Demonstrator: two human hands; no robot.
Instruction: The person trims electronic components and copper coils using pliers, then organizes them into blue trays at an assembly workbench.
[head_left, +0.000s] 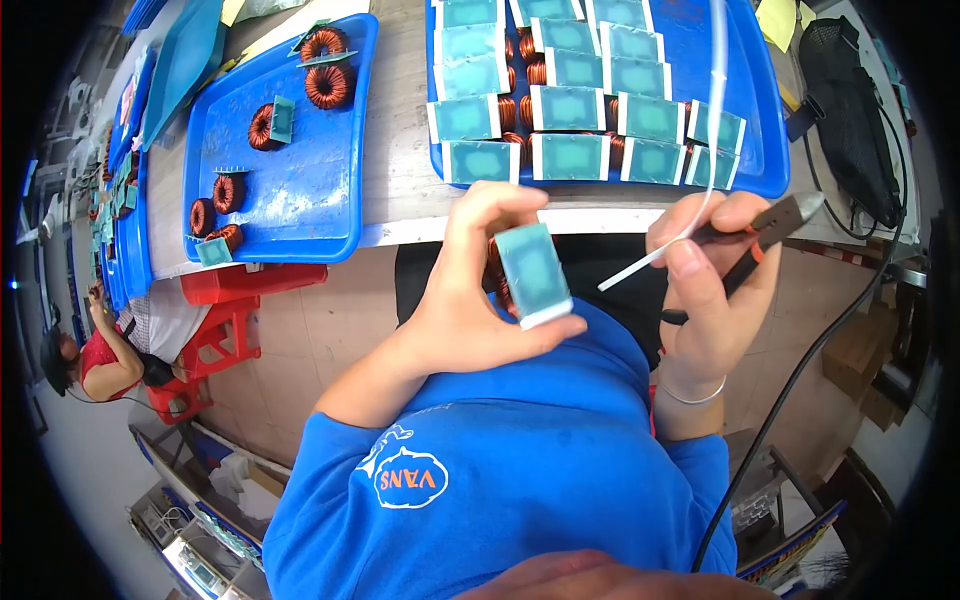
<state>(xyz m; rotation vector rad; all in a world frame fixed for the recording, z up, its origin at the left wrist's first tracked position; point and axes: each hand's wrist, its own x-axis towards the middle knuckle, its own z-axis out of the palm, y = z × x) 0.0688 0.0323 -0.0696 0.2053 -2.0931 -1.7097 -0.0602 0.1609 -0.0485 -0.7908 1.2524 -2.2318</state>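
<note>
Between the fingers and thumb of my left hand point(465, 285) is a copper-wound toroidal coil with a green board point(536, 270) on it. The board faces up and tilts, with a white strip along its near edge; most of the coil is hidden behind it. My right hand point(705, 270) pinches a thin white tube point(632, 272), whose free end points toward the board but stays apart from it. Orange-and-black pliers point(765, 235) also rest in the right hand, jaws pointing away to the right.
Ahead on the table, a blue tray point(765, 165) carries rows of coils with white-edged green boards. Another blue tray point(290, 190) at left has several loose coils. A black bag point(850, 120) lies at far right, near a dark cable point(800, 370). A person point(110, 365) sits at far left.
</note>
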